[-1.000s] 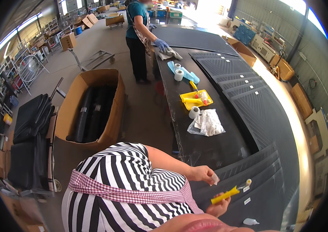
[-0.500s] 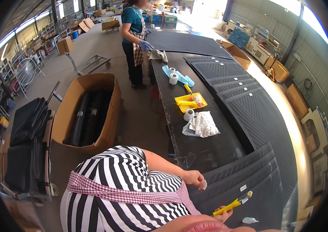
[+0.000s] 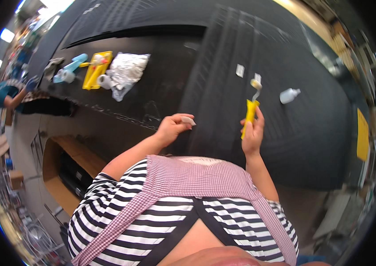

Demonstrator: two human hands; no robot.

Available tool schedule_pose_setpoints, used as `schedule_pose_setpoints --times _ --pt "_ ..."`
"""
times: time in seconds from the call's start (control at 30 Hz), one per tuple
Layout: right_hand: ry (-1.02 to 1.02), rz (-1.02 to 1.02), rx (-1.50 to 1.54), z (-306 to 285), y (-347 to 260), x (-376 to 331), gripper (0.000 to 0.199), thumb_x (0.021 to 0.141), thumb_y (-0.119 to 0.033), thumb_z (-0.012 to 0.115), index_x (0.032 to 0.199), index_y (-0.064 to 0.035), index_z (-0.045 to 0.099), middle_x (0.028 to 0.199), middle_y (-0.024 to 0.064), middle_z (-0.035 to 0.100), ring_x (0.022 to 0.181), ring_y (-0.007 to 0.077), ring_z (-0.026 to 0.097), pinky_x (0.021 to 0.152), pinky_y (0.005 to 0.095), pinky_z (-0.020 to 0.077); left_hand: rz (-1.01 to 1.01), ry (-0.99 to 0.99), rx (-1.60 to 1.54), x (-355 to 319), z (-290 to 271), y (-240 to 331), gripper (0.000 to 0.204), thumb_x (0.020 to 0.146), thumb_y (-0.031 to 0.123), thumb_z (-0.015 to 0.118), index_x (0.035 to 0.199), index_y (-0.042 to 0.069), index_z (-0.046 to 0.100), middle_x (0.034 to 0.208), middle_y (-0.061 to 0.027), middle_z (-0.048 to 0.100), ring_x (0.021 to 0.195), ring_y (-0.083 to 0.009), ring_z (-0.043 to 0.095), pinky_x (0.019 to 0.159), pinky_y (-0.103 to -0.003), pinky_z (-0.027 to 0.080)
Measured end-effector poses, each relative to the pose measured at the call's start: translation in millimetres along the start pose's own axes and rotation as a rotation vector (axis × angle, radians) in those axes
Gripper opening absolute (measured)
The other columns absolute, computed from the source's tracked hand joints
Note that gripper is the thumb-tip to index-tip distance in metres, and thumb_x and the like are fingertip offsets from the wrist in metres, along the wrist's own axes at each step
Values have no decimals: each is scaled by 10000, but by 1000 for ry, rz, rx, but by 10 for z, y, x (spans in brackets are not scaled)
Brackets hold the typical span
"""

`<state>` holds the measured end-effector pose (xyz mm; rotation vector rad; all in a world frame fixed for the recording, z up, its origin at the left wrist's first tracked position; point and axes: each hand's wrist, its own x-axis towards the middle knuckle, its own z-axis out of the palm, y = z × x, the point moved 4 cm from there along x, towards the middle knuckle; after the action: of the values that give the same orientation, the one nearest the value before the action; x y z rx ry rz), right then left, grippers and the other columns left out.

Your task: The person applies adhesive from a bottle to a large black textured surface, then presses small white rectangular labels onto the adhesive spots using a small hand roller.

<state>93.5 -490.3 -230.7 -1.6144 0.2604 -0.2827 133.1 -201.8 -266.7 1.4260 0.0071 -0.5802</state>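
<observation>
My left hand [image 3: 170, 129] pinches a small white slip [image 3: 188, 120] near the left edge of the stacked black sheets [image 3: 217, 102]. In my right hand [image 3: 253, 133] is a small roller [image 3: 250, 113] with a yellow handle, its pale roller head [image 3: 255, 83] pointing away from me over the sheets. Just beyond that head lies one white label [image 3: 258, 77], partly covered by it, and another label [image 3: 240, 70] lies to its left. I cannot tell whether the roller head touches the sheet. To the right, a white squeeze bottle [image 3: 289, 95] rests on its side.
On the dark table [image 3: 161, 57] at left are a plastic bag of white pieces [image 3: 128, 71], a yellow tray [image 3: 98, 70], a white roll [image 3: 104, 81] and light-blue material [image 3: 76, 63]. A cardboard box [image 3: 57, 184] holds black rolls. A gloved co-worker [image 3: 8, 95] stands far left.
My view has swung round toward the sheets, so the tray, bag and co-worker now appear farther left. Both hands keep hold of the same things; the roller now points away from me.
</observation>
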Motion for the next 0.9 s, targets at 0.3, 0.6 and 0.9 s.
schedule_pose_setpoints --times 0.3,0.6,0.9 --pt "38 -95 -483 255 232 538 439 963 -126 488 1400 -91 500 1024 133 679 829 214 666 778 315 520 182 -23 358 184 173 248 96 858 -6 676 935 10 731 1259 -86 627 1041 -157 628 879 -267 506" --pt "39 109 -646 469 155 892 429 941 -123 481 1366 -72 515 1223 230 634 1104 412 612 963 440 479 491 -19 587 335 108 81 56 808 21 739 851 38 707 1125 -95 692 917 -207 676 780 -288 531" --pt "-41 137 -811 461 38 1316 478 926 -155 448 1399 -97 489 1170 240 648 1104 417 603 952 467 476 540 -12 600 331 135 108 71 785 21 749 837 47 708 1103 -87 699 872 -219 687 745 -299 546"
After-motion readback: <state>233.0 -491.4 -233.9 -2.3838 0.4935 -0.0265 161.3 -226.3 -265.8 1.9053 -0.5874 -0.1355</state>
